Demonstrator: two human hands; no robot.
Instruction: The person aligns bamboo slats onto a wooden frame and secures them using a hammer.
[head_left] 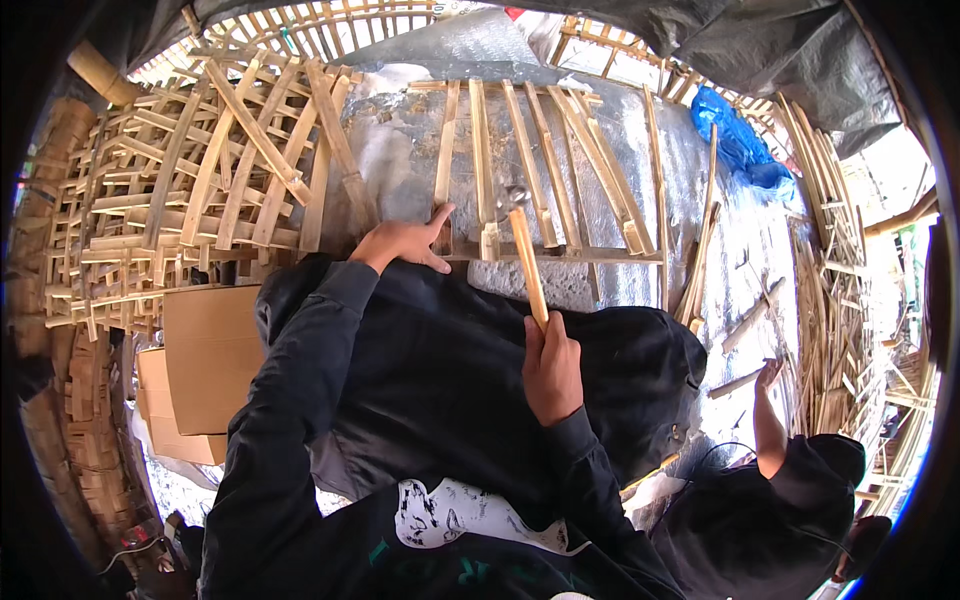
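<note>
My right hand (553, 370) is closed round the wooden handle of a hammer (530, 268). The hammer's metal head lies over the near ends of the bamboo slats, beside one slat (484, 160). To the left, my left hand (405, 243) has its thumb and a finger spread apart, touching the near end of another bamboo slat (446, 150); its other fingers are partly hidden. Several slats fan away from a near bamboo crosspiece (620, 256) to a far crosspiece (425, 87). A grey concrete block (535, 284) shows below the near crosspiece.
A stack of bamboo lattice panels (180, 190) stands at left, above cardboard boxes (212, 340). At right are a blue plastic bag (735, 145) and piled bamboo strips (850, 340). Another person in black (770, 520) sits at lower right, one arm raised.
</note>
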